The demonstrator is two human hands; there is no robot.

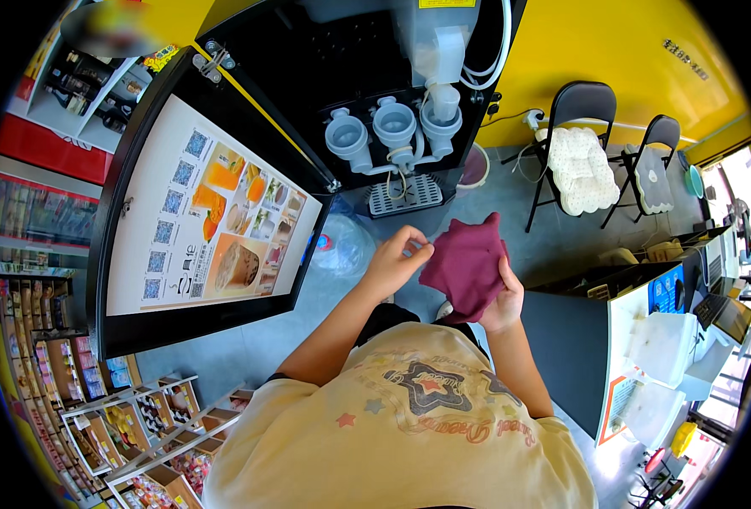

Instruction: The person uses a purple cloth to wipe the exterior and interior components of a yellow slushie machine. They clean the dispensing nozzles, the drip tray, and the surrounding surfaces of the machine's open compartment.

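Note:
A maroon cloth (468, 267) is spread in front of my body, its edges crumpled and uneven. My right hand (504, 300) grips it at the lower right, the thumb on top and the other fingers partly hidden beneath. At its left edge, my left hand (404, 254) has thumb and forefinger pinched together on the fabric. Beyond the cloth stands an opened drink dispensing machine with three grey plastic mixing bowls (393, 124). Below these sits a slotted metal drip tray (406, 195). A translucent powder canister spout (449, 54) points down into the right bowl.
The machine's door (216, 223), bearing drink pictures and printed codes, swings out at left. A large clear water bottle (343, 245) and a bucket (475, 167) are on the floor. Folding chairs (579, 168) and a counter (563, 350) stand at right; snack shelves (127, 426) at lower left.

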